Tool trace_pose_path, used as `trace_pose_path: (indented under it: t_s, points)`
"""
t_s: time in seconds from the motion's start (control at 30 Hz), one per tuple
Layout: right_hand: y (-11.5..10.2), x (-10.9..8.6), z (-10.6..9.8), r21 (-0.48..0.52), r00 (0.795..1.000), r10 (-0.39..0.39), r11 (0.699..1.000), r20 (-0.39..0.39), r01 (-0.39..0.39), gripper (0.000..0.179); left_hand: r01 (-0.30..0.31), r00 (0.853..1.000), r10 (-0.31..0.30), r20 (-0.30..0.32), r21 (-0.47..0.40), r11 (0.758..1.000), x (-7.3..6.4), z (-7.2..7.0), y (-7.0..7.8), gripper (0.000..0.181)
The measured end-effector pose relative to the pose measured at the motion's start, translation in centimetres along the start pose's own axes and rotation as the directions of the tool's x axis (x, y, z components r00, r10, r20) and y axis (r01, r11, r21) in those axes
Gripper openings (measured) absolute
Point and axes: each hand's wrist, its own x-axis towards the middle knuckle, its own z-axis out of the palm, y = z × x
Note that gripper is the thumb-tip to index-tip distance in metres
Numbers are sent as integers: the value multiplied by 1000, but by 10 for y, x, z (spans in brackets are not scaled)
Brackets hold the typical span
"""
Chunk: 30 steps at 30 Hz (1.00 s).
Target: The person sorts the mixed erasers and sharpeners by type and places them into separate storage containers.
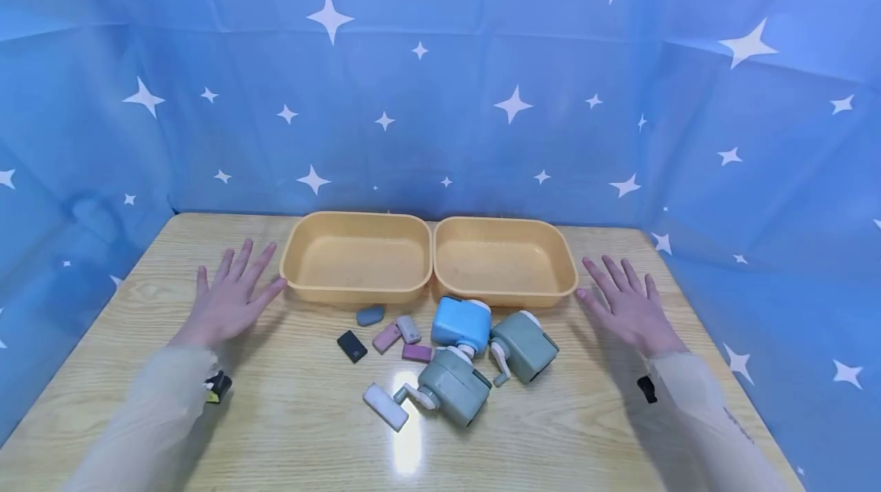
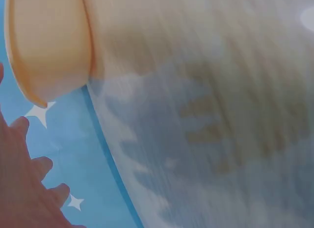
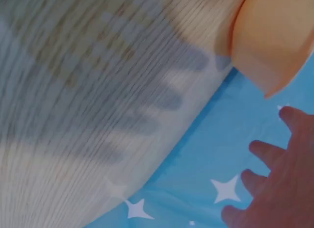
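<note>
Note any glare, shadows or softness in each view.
Head: bright glare on the table beside the pale block, shadows near the left hand and right hand; left wrist: hazy, finger-shaped shadows, bright spot at upper right edge; right wrist: dim, soft, finger-shaped shadows.

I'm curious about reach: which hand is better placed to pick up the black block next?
Probably the left hand: it is nearer the black block, while the blue box lies between the block and the right hand.
</note>
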Motion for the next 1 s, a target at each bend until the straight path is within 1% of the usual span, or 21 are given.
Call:
trace_pose_path:
  t_s: [0.07, 0.13, 0.27, 0.4, 0.5, 0.7, 0.87, 0.93, 1.0]
  points:
    - [-3, -1, -1, 0, 1000, -15, 1000, -8, 15, 69, -15, 1000, 15, -5, -31, 999, 4, -1, 4, 73]
    - [-6, -3, -2, 7, 999, -28, 1000, -16, 28, 69, -28, 1000, 28, -5, -82, 996, 10, -3, 9, 73]
    - [-12, -6, -2, 11, 996, -76, 997, -48, 76, 67, -35, 999, 38, 17, -172, 984, 22, -8, 16, 75]
    - [-19, -9, -2, 7, 989, -130, 991, -73, 131, 64, -20, 998, 33, 61, -204, 979, 34, -11, 20, 79]
    - [-25, -11, -2, 10, 982, -165, 986, -87, 167, 63, -13, 996, 32, 82, -222, 975, 41, -11, 19, 82]
    - [-34, -17, -2, 13, 971, -214, 976, -103, 217, 61, -24, 995, 51, 89, -285, 958, 52, -5, 19, 88]
    - [-39, -22, -2, 22, 967, -231, 972, -106, 235, 61, -28, 994, 63, 95, -328, 944, 57, 4, 22, 98]
    - [-40, -24, -2, 32, 966, -234, 971, -110, 239, 62, -26, 992, 70, 105, -370, 929, 57, 8, 22, 103]
    - [-42, -26, -2, 30, 963, -241, 969, -121, 246, 63, -11, 989, 70, 127, -418, 908, 56, 10, 21, 107]
